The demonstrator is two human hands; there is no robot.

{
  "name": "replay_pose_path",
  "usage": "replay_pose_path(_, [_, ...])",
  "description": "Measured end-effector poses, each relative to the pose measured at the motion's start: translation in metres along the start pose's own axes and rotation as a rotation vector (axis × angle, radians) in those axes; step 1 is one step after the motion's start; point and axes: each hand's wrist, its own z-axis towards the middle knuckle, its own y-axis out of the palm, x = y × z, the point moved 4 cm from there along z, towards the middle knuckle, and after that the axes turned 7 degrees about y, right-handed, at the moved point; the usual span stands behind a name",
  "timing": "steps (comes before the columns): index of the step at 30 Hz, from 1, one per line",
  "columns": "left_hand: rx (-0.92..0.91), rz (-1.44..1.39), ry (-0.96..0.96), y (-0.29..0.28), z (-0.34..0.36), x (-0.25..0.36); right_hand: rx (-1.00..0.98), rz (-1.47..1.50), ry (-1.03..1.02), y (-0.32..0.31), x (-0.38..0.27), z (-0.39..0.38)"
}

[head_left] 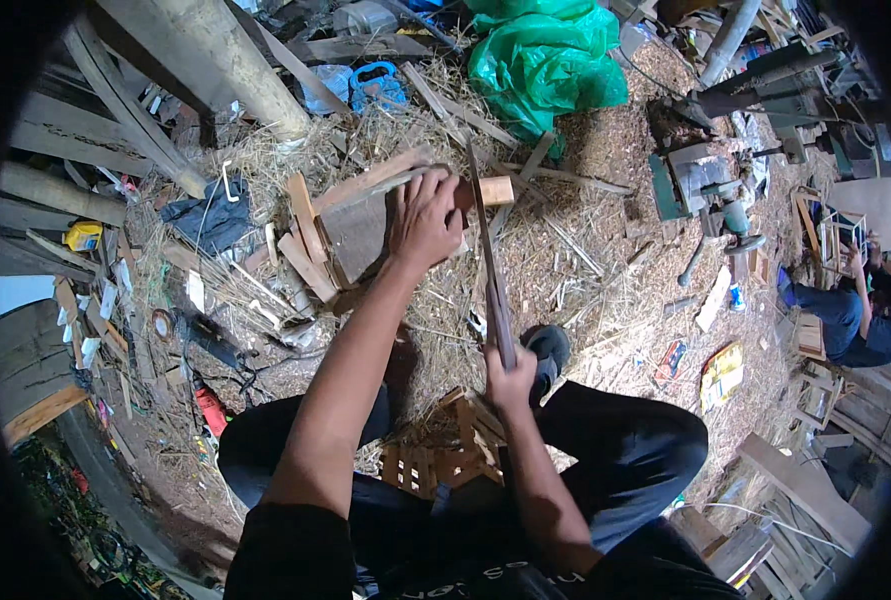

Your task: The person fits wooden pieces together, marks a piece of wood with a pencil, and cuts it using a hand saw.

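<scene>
Head view: left hand [426, 218] lies over a wood piece [497, 190], fingers bent across its top, knuckles up; underside of the palm hidden, can't tell how tightly the fingers close round it. Right hand [511, 378] clenched on the near end of a long, thin, dark saw [493, 270], nearer the body. Saw seen almost edge-on, running from the right fist up and slightly left, across the wood piece just right of the left hand; teeth not readable, can't tell whether the blade is cut in. The piece's pale squared end sticks out right of the blade. Beneath and left of the left hand, a rough wooden block [356, 236], with loose planks [306, 220] along its left side. Person's legs in dark trousers [637, 440] bent either side of a slatted wooden thing [417, 468] between them; dark shoe [548, 352] just right of the right hand. Ground [590, 290] strewn with shavings and straw. Green plastic sheet [550, 65] beyond the work, red tool [209, 408] beside the left leg, metal machine [717, 190] off to the right. Second person [855, 325] at far right, beside a wooden frame.
</scene>
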Motion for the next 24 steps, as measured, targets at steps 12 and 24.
replay_pose_path(12, [0.035,0.01,0.029,0.001,0.0,-0.002,-0.01,0.001,0.096,0.002,-0.023,0.0])
replay_pose_path(24, [0.03,0.018,0.008,0.003,0.002,0.002,0.038,-0.046,0.052,-0.006,-0.016,-0.004])
